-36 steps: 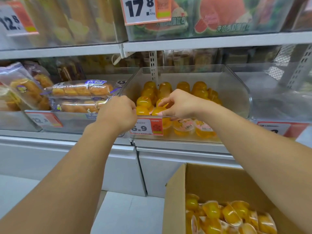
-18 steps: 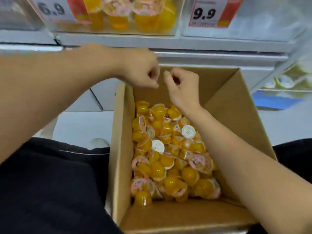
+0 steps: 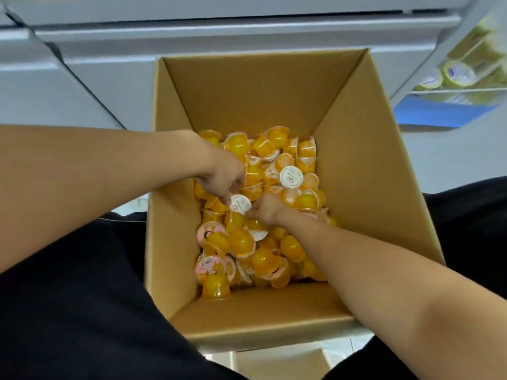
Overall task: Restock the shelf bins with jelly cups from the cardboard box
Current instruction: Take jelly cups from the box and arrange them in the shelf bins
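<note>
While both hands dig among jelly cups, each grip stays hidden.

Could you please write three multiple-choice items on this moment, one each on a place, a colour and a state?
1. Where are both hands?
A. On the shelf bin
B. Inside the cardboard box, among the jelly cups
C. Resting on the floor

2. What colour is the jelly in most cups?
A. Green
B. Red
C. Yellow-orange

3. What state is the box in?
A. Open at the top, with cups covering its bottom
B. Taped shut
C. Open and bare inside

Answers: 1 B, the left hand and right hand reach down inside the cardboard box, meeting at a white-lidded cup. 2 C, the jelly cups show yellow-orange through clear plastic. 3 A, the flaps stand open and a loose heap of cups lies at the bottom.
</note>
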